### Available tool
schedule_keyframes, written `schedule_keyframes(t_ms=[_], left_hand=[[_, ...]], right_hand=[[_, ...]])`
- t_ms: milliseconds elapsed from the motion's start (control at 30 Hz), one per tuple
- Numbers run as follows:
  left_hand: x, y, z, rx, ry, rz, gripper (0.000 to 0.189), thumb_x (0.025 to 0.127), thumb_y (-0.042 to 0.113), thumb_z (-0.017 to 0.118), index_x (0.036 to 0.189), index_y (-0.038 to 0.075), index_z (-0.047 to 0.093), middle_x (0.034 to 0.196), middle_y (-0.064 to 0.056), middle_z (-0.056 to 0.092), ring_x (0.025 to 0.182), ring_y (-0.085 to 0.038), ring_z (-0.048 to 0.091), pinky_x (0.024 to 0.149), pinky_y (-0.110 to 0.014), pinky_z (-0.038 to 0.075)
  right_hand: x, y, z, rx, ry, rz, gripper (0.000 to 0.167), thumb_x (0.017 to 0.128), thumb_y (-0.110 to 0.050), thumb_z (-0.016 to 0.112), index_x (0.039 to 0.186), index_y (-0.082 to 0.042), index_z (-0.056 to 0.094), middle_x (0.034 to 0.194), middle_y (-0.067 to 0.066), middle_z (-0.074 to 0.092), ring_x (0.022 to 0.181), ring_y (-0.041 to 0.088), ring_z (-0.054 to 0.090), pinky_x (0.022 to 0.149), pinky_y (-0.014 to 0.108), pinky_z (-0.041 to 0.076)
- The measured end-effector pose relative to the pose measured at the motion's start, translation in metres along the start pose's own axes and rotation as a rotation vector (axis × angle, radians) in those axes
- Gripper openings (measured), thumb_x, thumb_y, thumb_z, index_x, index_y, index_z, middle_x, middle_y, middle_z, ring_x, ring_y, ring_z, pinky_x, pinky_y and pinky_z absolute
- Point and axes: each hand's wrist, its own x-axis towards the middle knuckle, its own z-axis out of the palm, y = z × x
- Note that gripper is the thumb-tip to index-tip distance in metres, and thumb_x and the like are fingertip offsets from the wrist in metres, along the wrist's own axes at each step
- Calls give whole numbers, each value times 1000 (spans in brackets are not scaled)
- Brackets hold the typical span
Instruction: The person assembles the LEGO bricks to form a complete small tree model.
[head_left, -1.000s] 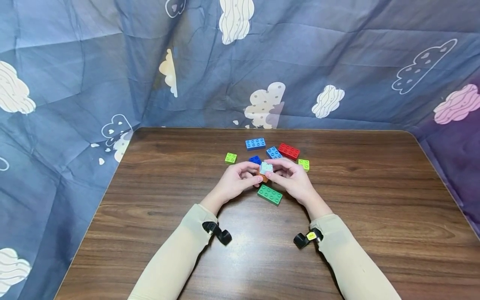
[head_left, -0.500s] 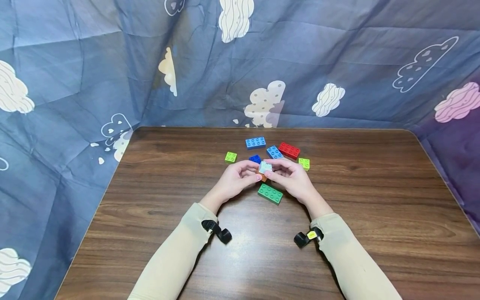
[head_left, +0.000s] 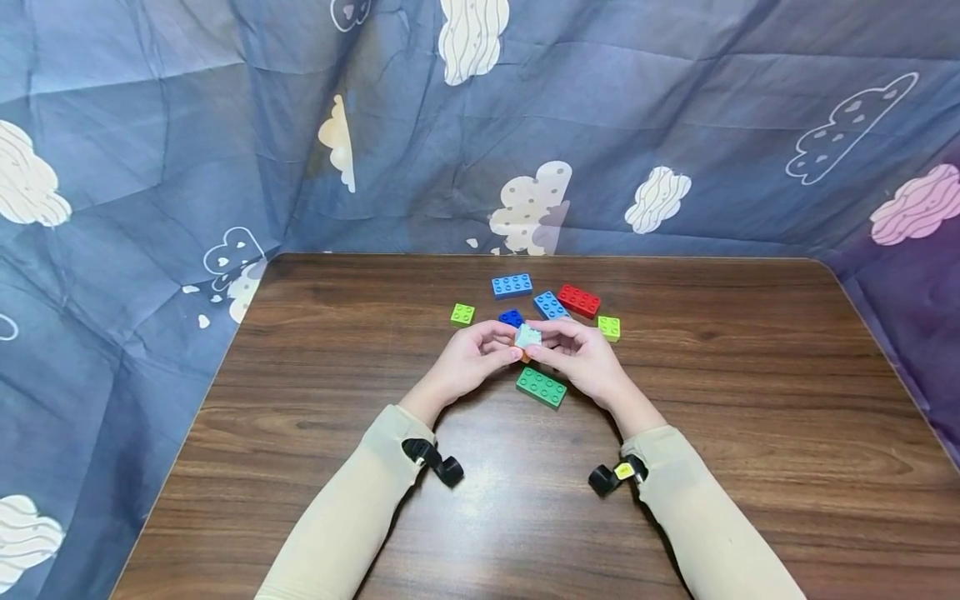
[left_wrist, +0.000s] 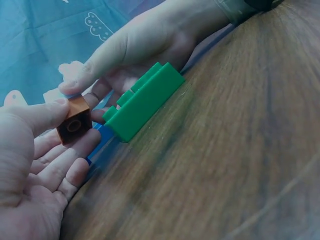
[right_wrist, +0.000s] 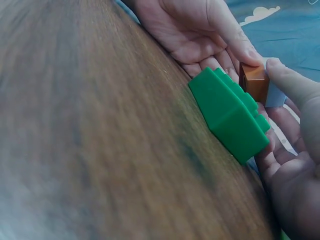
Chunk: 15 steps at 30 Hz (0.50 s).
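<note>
My left hand pinches a small orange building brick between thumb and fingers. The right hand grips a white brick sitting on top of the orange one, with its thumb at the near side. Seen from the left wrist, the orange brick's hollow underside faces the camera. In the right wrist view the white brick meets the orange brick along one face. Fingers cover much of both. Just in front of the hands, a green eight-stud brick lies on the table.
Behind the hands lie a dark blue brick, two lighter blue bricks and a red brick. One lime brick is at the left, another lime brick at the right. Patterned cloth hangs behind the wooden table.
Both hands have shifted the stacked white and orange bricks slightly left and turned them a little. Less of the orange brick shows from above. The loose bricks stay put.
</note>
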Motion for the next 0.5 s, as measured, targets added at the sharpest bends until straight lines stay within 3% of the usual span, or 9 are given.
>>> schedule_keyframes(t_ms=[233,400,500], left_hand=[[2,0,2,-29,8,-4,33,104,12,77,131,-3,69,112,-15,80,105,-19,78,91,-28,61],[2,1,3,-59,18,-17,32,104,13,76,131,-2,68,112,-15,79,102,-16,76,86,-27,60],[2,1,3,-54,26,-15,33,104,13,77,132,-2,68,114,-15,78,102,-17,75,87,-27,60]], right_hand=[[-2,1,-3,-33,10,-14,39,100,-15,83,138,-12,76,121,10,73,102,21,71,86,23,60],[-3,2,-4,-156,-17,-110,37,102,-15,80,139,-15,76,115,7,69,92,23,62,75,23,53],[-2,3,-5,-202,-40,-166,38,102,-10,79,140,-14,76,115,6,69,92,24,60,76,25,51]])
